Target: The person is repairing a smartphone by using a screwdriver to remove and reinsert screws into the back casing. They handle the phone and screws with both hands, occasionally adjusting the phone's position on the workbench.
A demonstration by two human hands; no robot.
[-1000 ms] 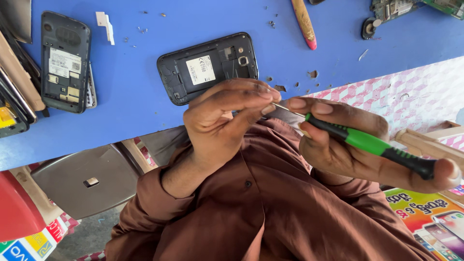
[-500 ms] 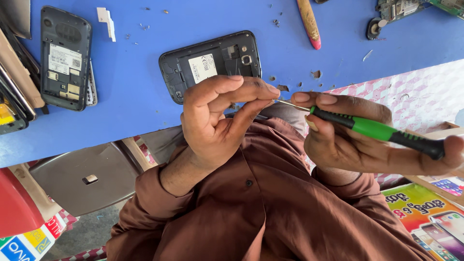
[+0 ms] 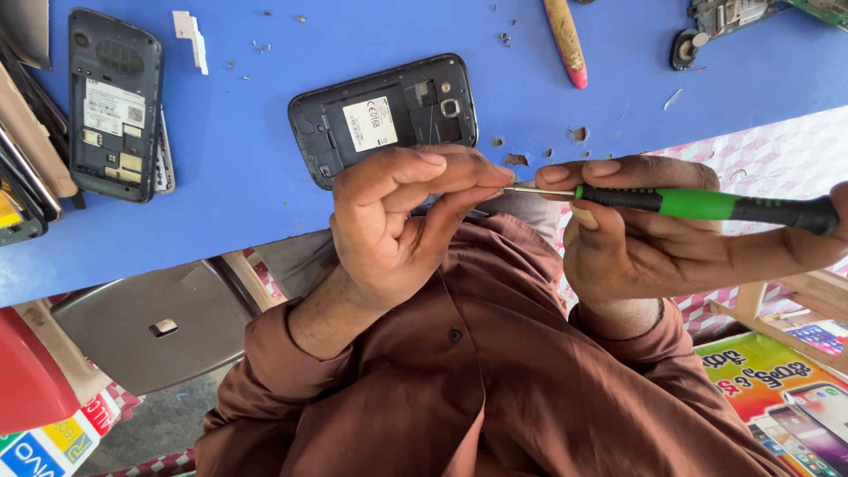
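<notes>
Fingertips of the left hand (image 3: 397, 225) pinch the screwdriver (image 3: 698, 204) tip; the right hand (image 3: 654, 234) clamps its handle (green-black), near the opened phone (image 3: 384, 119).

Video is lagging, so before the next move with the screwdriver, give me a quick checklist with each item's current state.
1. Right hand has a firm grip on the green-and-black screwdriver: ok.
2. Screwdriver tip meets the pinched fingertips of the left hand: ok.
3. What the left fingertips pinch: cannot tell, it is too small to see.
4. Open-backed black phone lies flat on the blue table, with neither hand on it: ok.
5. Table surface is tidy: not ok, small loose bits are scattered beside the phone.
6. Work is held over the table: not ok, both hands are past its edge, above the lap, so a dropped part would likely miss the table.
</notes>
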